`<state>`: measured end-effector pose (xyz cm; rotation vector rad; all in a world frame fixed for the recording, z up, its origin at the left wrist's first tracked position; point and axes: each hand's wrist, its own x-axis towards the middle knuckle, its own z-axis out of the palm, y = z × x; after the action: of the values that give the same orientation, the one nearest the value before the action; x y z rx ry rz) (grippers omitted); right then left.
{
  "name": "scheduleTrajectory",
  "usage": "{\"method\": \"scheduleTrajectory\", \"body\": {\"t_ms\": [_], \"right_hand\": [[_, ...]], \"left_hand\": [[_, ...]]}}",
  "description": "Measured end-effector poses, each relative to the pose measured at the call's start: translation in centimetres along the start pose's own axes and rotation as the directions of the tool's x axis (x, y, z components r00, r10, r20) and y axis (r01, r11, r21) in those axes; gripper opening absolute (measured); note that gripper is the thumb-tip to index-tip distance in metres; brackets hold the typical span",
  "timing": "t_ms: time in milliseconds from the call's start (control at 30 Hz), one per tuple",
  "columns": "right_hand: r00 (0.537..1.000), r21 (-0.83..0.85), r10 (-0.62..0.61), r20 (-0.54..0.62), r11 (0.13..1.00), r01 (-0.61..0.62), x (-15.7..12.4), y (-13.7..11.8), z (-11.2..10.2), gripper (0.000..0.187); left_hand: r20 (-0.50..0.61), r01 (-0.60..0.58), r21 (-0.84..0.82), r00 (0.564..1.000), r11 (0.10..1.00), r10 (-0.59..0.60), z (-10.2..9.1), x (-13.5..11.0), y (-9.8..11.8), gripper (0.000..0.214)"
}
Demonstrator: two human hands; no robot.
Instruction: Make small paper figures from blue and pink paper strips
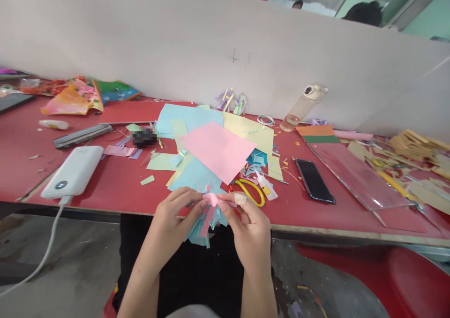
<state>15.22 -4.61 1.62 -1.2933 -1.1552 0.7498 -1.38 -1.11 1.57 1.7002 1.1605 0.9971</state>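
Between my two hands, just over the table's front edge, is a small pink and light-blue paper figure (211,200). Its pink upper part is pinched from both sides, and light-blue paper strips hang below it. My left hand (179,210) grips its left side with thumb and forefinger. On the other side my right hand (248,215) pinches it the same way; a strip of pale tape wraps a finger. Past my fingers lies a pink paper sheet (220,149) on light-blue and yellow sheets. Yellow-handled scissors (253,193) and a small white glue bottle (266,186) rest beside my right hand.
A white power bank (73,172) with a cable lies left, near a stapler-like grey tool (82,136). To the right are a phone (314,181), a plastic-covered pack (355,172) and a tilted water bottle (302,108). Paper scraps (258,161) litter the red table (116,191).
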Motion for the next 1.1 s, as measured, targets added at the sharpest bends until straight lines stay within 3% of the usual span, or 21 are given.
{"method": "scheduleTrajectory", "body": {"t_ms": [300, 467, 633, 733, 867, 967, 1100], "right_hand": [[0.999, 0.111, 0.044, 0.007, 0.993, -0.045, -0.01, -0.61, -0.06, 0.008], [0.998, 0.107, 0.063, 0.022, 0.992, -0.065, -0.18, -0.65, -0.59, 0.007], [0.986, 0.156, 0.166, 0.019, 0.974, -0.167, -0.06, -0.70, -0.70, 0.009], [0.978, 0.229, 0.208, -0.036, 0.954, -0.194, 0.04, -0.54, -0.50, 0.013], [0.971, 0.243, 0.181, -0.154, 0.960, -0.140, 0.08, -0.19, -0.26, 0.020], [0.980, 0.205, 0.156, -0.123, 0.970, -0.129, 0.06, 0.08, -0.31, 0.020], [0.987, 0.136, 0.153, -0.057, 0.980, -0.144, 0.03, 0.11, -0.57, 0.022]], "left_hand": [[0.121, 0.113, -0.309, 0.990, 0.944, -0.079, -0.82, 0.34, 0.28, 0.025], [0.101, 0.132, -0.345, 0.990, 0.929, -0.103, -0.35, 0.12, 0.81, 0.024], [0.022, 0.074, -0.298, 0.997, 0.952, -0.071, -0.23, 0.24, 0.52, 0.023], [0.050, 0.030, -0.190, 0.999, 0.981, -0.021, -0.27, 0.35, 0.31, 0.021], [0.093, 0.039, -0.093, 0.995, 0.995, -0.030, -0.19, 0.41, 0.41, 0.025], [0.078, 0.043, -0.081, 0.996, 0.996, -0.037, -0.14, 0.57, 0.49, 0.025], [0.055, -0.039, -0.065, 0.998, 0.997, 0.042, -0.27, 0.85, 0.31, 0.018]]}}
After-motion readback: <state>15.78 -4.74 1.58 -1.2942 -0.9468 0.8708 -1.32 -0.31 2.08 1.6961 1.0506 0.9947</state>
